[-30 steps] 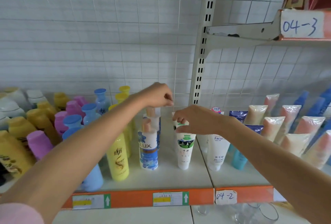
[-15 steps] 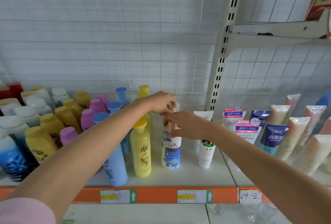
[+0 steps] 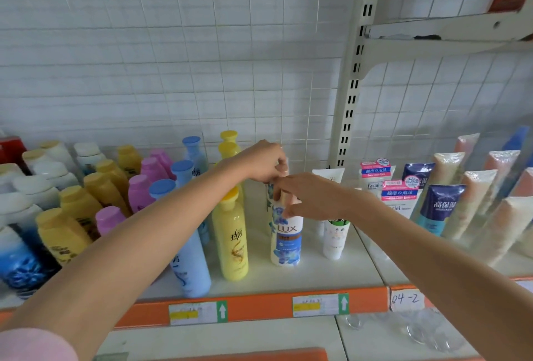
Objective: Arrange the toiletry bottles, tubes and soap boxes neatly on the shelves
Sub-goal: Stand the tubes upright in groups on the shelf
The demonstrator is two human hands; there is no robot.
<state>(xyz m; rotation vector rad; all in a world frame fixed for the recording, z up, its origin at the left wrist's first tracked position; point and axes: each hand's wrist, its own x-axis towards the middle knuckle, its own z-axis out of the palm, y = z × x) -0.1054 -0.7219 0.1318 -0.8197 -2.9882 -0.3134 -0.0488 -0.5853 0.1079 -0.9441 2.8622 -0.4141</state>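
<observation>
Head view: LUX bottle (image 3: 286, 241) seen upright at frame centre, long axis vertical.
Right hand (image 3: 313, 197): pinched on its neck, directly above.
Left hand (image 3: 261, 162): curled on a rear bottle top, probably; partly hidden.

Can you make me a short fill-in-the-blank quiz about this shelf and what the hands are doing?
1. The right hand grips the top of the bottle labelled ____.
2. The bottle just left of the LUX bottle is ____ in colour.
3. The handwritten tag on the shelf edge reads ____.
4. The left hand holds the bottle standing ____ the LUX bottle.

Missing words: LUX; yellow; 04-2; behind
</observation>
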